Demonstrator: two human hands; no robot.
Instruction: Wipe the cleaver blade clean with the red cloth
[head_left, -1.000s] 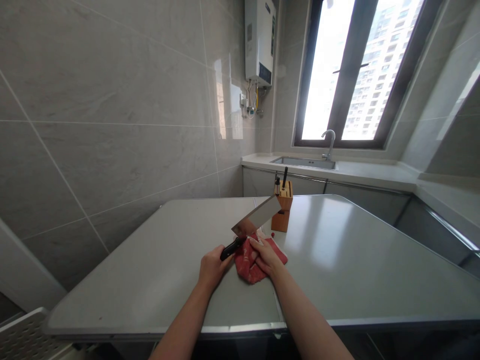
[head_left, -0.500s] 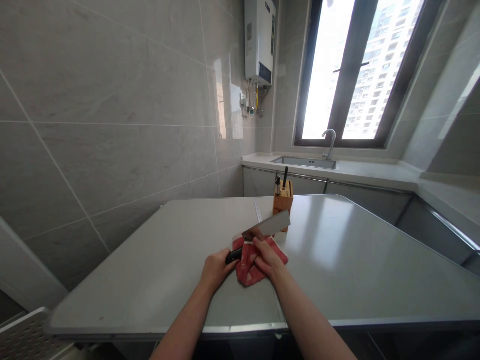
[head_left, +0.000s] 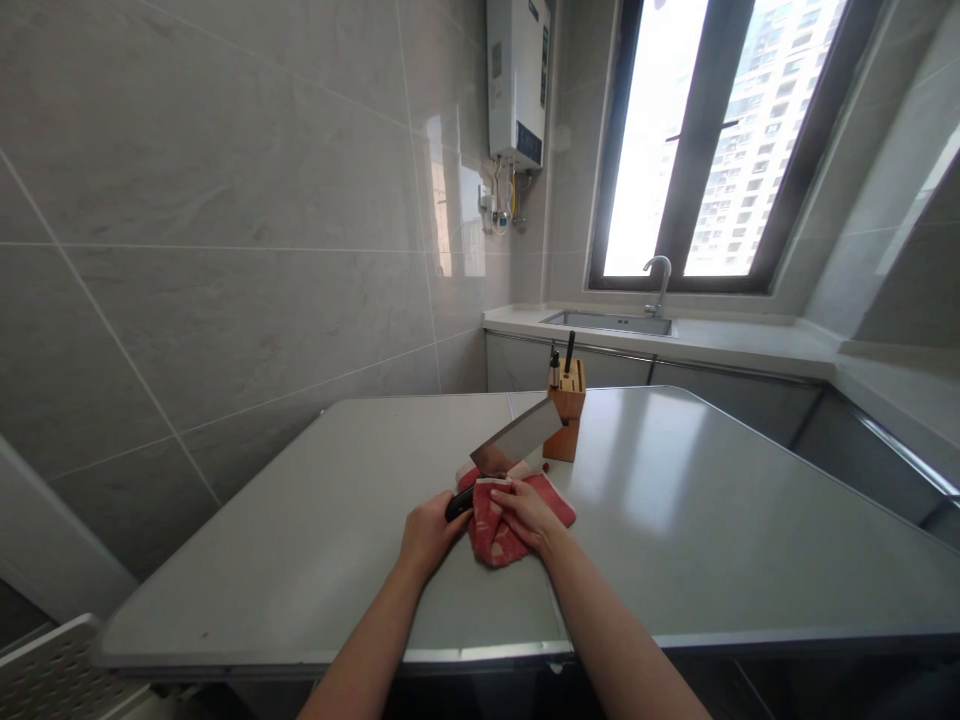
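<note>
My left hand point(head_left: 427, 535) is closed round the black handle of a cleaver point(head_left: 519, 437), whose broad shiny blade points away and up to the right. A red cloth point(head_left: 495, 535) with pale patches is pinched in my right hand point(head_left: 525, 512), bunched against the blade's lower end near the handle. Part of the handle is hidden by the cloth. Just beyond the blade tip stands a wooden knife block point(head_left: 566, 430) with dark-handled tools in its slots. The blade covers a part of the block's left side.
The hands work above a white folding table point(head_left: 322, 560) with a metal edge and a centre seam. A small red object point(head_left: 546, 467) lies by the block. Behind are a counter with a sink point(head_left: 607, 321) and tap point(head_left: 661, 285); a tiled wall rises at left.
The cleaver has tilted more steeply, its tip higher and further left. Both hands have shifted slightly left, and my right hand with the cloth has moved down the blade towards the handle.
</note>
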